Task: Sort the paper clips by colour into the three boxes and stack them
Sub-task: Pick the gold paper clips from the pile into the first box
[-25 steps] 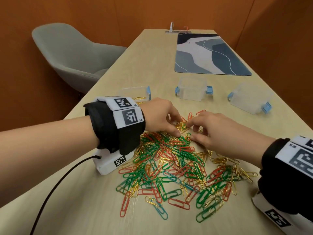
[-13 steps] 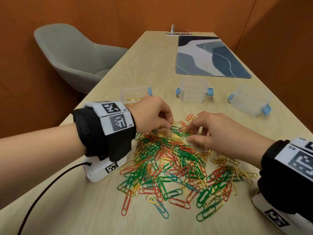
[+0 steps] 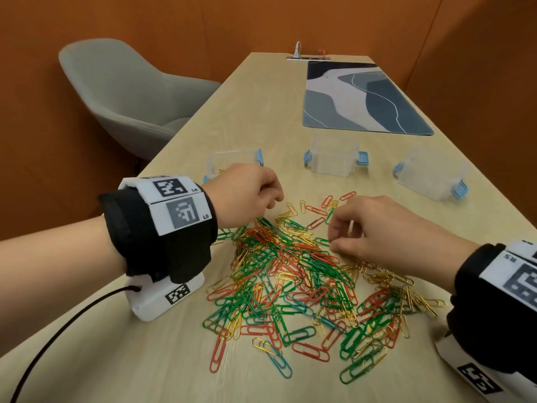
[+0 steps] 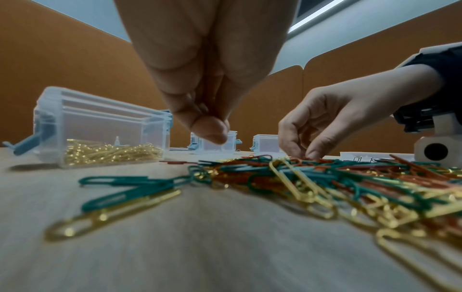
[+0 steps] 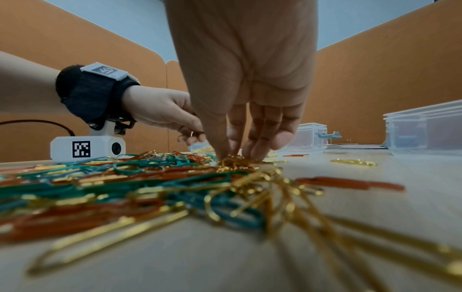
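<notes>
We see the clips (image 3: pixel 293 274), a heap of red, green, gold and a few blue, spread on the table (image 3: pixel 255 112) between both wrists. The left hand (image 3: pixel 247 193) hangs just above the heap's far left edge, fingers bunched together; the right wrist view shows a glint of gold in its fingertips, so it seems to pinch a gold clip, though we cannot tell for sure. The right hand (image 3: pixel 377 228) reaches down with curled fingers, its tips touching a cluster of gold clips at the heap's far side; whether it grips any we cannot tell. Beyond the heap stand three clear boxes: the left box (image 3: pixel 232 159) holds gold clips, the middle box (image 3: pixel 334 158) and right box (image 3: pixel 430 175) look empty.
</notes>
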Available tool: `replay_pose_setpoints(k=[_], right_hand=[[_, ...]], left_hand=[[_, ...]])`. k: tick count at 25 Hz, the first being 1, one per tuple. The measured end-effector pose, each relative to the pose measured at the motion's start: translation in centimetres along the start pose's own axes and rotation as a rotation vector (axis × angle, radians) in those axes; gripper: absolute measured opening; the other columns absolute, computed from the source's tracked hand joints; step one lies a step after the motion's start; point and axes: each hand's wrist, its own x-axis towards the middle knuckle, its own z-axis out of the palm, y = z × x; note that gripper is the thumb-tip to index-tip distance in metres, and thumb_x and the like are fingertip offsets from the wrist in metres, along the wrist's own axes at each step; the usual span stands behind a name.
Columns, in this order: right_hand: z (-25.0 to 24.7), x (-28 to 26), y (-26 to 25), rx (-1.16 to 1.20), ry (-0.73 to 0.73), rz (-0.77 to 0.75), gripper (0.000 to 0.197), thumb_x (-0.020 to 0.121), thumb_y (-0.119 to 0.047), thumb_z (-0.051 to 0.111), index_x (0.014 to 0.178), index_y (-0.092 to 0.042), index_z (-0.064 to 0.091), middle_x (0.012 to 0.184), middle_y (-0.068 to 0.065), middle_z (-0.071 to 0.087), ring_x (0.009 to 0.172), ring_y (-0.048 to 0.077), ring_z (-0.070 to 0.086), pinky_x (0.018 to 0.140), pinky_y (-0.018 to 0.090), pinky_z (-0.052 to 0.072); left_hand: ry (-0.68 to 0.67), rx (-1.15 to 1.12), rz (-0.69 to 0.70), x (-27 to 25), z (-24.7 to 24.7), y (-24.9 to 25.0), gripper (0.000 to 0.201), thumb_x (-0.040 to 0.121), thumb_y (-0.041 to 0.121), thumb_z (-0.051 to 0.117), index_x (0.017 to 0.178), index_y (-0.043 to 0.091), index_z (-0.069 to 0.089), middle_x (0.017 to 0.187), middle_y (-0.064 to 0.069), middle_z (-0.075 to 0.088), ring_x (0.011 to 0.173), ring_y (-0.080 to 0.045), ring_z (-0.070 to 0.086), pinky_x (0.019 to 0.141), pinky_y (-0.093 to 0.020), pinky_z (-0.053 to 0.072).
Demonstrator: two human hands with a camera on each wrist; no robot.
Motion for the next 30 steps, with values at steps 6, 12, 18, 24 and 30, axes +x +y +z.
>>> replay_pose_setpoints(k=[6,12,18,24,30], right_hand=[[0.5,0.0,-0.6,-0.095,-0.016,-0.179,0.035,0.096,-0.026,0.04,0.13,-0.032,0.049,0.128,-0.013,0.05,0.115,0.01,0.045,0.098,0.03,0.037],[0.5,0.3,-0.1,-0.178,0.015,-0.114,0.036,0.094,-0.021,0.039,0.127,-0.029,0.052,0.127,-0.008,0.053,0.117,0.017,0.045,0.1,0.036,0.038],[0.5,0.5,-0.6,-0.029,0.061,-0.112,0.026,0.091,-0.033,0.053,0.114,-0.027,0.064,0.106,-0.005,0.061,0.101,0.017,0.053,0.088,0.031,0.043],[0.6,0.8,-1.3,0.068,0.03,-0.067,0.019,0.085,-0.032,0.064,0.098,-0.022,0.072,0.084,-0.006,0.061,0.075,0.006,0.053,0.064,0.015,0.036],[1.2,1.2,-1.7,0.173,-0.001,0.049,0.005,0.081,-0.022,0.07,0.084,-0.018,0.068,0.078,-0.001,0.064,0.071,0.009,0.057,0.075,0.023,0.05]], left_hand=[[-0.213,0.292,0.06,1.3,0.3,0.6,0.032,0.096,0.017,0.033,0.121,0.017,0.054,0.107,-0.002,0.045,0.108,-0.02,0.049,0.092,-0.027,0.037],[-0.324,0.402,0.13,1.8,0.6,0.2,0.044,0.092,0.042,0.047,0.133,0.025,0.046,0.123,-0.001,0.042,0.109,-0.016,0.048,0.099,-0.029,0.037],[-0.254,0.287,0.178,1.7,0.4,0.2,0.032,0.083,0.032,0.066,0.114,0.024,0.064,0.097,0.008,0.06,0.086,-0.007,0.057,0.077,-0.018,0.042],[-0.237,0.211,0.173,1.1,0.7,0.6,0.012,0.082,0.027,0.068,0.092,0.021,0.069,0.078,0.012,0.061,0.065,0.002,0.052,0.061,-0.006,0.036],[-0.293,0.256,0.173,-0.1,1.1,1.2,0.003,0.087,0.026,0.061,0.088,0.026,0.059,0.074,0.013,0.056,0.07,-0.005,0.051,0.068,-0.018,0.038]])
